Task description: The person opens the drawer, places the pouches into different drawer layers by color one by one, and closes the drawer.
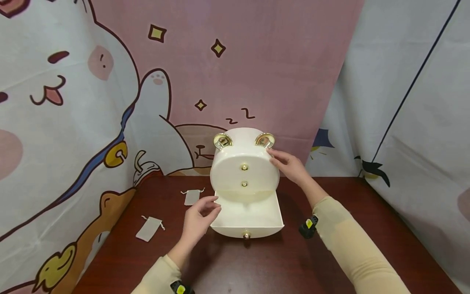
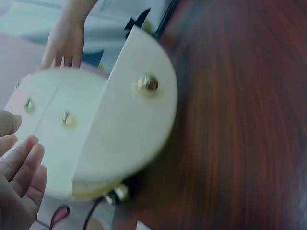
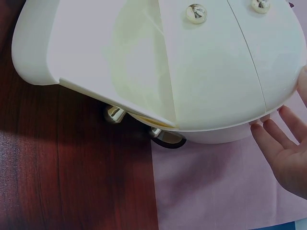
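A glossy cream jewelry box (image 1: 235,175) with gold ear-like rings on top stands on the table. Its bottom drawer (image 1: 253,212) is pulled out toward me, and no contents show in it. Two gold knobs sit on the fronts above; a third is on the drawer. My left hand (image 1: 198,218) hovers by the drawer's left edge, fingers loosely bent, with nothing in it. Against the box's upper right side my right hand (image 1: 290,165) rests its fingertips; in the right wrist view the fingers (image 3: 283,139) lie along the box's rim, relaxed.
Two small pale drawstring pouches lie on the dark red-brown table (image 1: 293,265) to the left: one pouch (image 1: 192,197) near the box, the other pouch (image 1: 149,228) farther left. A printed cartoon cloth (image 1: 279,81) hangs close behind the box.
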`<state>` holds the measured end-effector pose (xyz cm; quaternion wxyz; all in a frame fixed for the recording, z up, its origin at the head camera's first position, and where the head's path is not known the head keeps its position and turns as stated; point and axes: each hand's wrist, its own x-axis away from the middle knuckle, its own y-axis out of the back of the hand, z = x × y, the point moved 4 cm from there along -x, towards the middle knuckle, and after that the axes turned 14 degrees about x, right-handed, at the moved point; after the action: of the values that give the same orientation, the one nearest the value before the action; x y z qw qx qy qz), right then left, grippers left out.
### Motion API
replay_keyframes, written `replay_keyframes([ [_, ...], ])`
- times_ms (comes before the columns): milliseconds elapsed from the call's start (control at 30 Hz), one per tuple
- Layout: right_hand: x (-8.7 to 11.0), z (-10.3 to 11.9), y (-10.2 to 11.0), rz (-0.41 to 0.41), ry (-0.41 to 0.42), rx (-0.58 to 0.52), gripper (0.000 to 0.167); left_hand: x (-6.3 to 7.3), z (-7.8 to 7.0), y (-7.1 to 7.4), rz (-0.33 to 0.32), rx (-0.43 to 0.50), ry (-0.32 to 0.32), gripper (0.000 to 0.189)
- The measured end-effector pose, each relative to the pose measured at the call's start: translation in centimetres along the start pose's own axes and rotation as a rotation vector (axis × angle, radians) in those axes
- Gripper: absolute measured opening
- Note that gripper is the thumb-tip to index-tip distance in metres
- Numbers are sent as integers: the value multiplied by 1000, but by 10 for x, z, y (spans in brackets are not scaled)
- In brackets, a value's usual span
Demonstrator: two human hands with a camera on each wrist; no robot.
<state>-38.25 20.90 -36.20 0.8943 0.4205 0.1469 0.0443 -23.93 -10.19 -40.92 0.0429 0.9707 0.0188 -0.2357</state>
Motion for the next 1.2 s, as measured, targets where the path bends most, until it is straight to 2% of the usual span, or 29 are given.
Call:
replay_keyframes([
  [133,1,0,0,4,-9,-2,53,-7,34,18,-34,-34,23,27],
  [267,1,0,1,7,-19,1,52,-9,53,35,-56,-60,25,31],
  [467,1,0,1,6,-22,-1,52,-11,75,59,-95,-85,70,36],
  [667,1,1,1,-7,-16,12,51,-9,93,77,-124,-158,85,41],
  [800,1,1,1,-9,-18,13,51,-7,102,84,-128,-179,122,44],
  [1067,2,2,0,4,-24,3,53,-2,119,90,-68,-220,195,55],
  [1200,1,2,1,4,-19,0,52,0,125,92,-33,-276,197,53],
])
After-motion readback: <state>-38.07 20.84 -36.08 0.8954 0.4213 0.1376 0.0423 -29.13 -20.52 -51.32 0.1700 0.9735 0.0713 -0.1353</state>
